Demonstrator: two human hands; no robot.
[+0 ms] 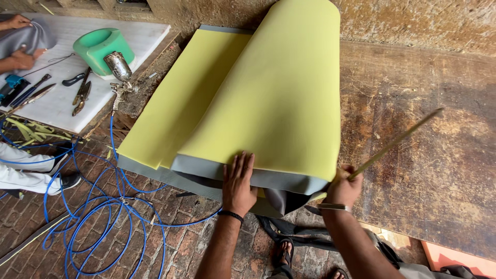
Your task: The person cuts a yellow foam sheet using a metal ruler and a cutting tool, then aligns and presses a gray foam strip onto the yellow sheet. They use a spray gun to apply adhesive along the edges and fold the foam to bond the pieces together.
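A large yellow foam sheet (279,93) with grey backing lies folded over itself on a worn wooden board (429,129). My left hand (238,182) lies flat, fingers spread, on the grey edge (204,166) of the fold at the near side. My right hand (344,187) grips a long thin yellowish stick (397,142) that slants up to the right, right beside the fold's near right corner. Dark grey material (281,200) hangs out below the fold between my hands.
A blue hose (103,217) lies coiled on the brick floor at left. On a white sheet (103,67) at upper left sit a green tub (102,47), a metal spray gun (120,70) and hand tools. Another person's hands (20,41) hold grey fabric at far left. My sandalled feet (284,253) stand below.
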